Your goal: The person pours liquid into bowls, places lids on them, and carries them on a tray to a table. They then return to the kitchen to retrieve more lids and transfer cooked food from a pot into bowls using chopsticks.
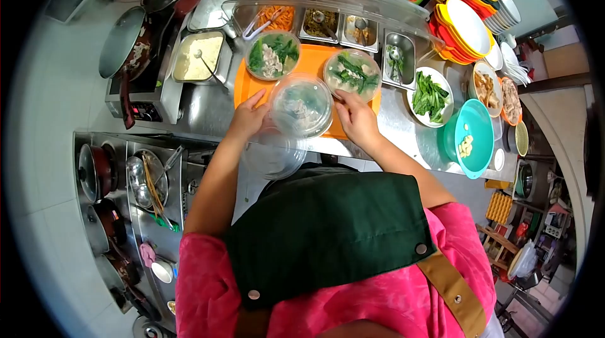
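A clear round plastic bowl (302,103) with a lid on it stands at the front of the orange tray (247,89). My left hand (250,116) is closed at its left edge, the fingertips partly hidden by clear plastic. Beyond it are two more plastic bowls of soup with greens and pale meat, a left bowl (273,55) and a right bowl (351,74). My right hand (357,120) is open, fingers bent and apart, between the lidded bowl and the right bowl's near rim. Clear lids (275,154) overlap the counter's front edge below my left hand.
Metal pans hold shredded orange food (277,17) and other toppings behind a clear cover (334,2). A plate of greens (431,97) and a teal basin (467,139) stand right. Left are a pan of pale mince (200,57) and a wok (126,41) on a cooker.
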{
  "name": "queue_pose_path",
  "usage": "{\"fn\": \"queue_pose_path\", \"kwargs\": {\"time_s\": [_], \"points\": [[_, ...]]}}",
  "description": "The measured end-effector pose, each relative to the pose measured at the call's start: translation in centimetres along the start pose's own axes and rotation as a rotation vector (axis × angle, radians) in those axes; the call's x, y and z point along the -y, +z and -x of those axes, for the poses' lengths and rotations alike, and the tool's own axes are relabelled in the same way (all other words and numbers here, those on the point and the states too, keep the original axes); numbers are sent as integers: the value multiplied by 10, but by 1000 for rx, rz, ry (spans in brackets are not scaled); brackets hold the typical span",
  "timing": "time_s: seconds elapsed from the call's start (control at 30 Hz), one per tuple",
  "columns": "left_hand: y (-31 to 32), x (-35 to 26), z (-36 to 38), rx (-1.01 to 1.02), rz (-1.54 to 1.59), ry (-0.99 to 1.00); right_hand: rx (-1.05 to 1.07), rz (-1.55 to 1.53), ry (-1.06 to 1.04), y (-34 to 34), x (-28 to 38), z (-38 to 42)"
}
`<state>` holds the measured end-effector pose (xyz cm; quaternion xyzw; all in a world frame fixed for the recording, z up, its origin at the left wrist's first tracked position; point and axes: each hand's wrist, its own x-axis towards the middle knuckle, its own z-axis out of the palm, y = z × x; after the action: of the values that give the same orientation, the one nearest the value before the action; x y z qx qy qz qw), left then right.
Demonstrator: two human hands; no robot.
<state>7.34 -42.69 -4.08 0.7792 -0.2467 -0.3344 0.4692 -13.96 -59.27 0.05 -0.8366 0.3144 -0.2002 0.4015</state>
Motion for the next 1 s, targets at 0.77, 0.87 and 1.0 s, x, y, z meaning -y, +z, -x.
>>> {"fn": "queue_pose_path", "kwargs": {"time_s": [0.77,0.87,1.0], "points": [[-15,-15,-7,302,-174,-187,442,542,-575,2,29,-33],[-13,-20,4,516,-143,-298,605,534,-677,22,23,-51],[-7,9,5,487,2,-196,722,619,-614,34,29,-51]]}}
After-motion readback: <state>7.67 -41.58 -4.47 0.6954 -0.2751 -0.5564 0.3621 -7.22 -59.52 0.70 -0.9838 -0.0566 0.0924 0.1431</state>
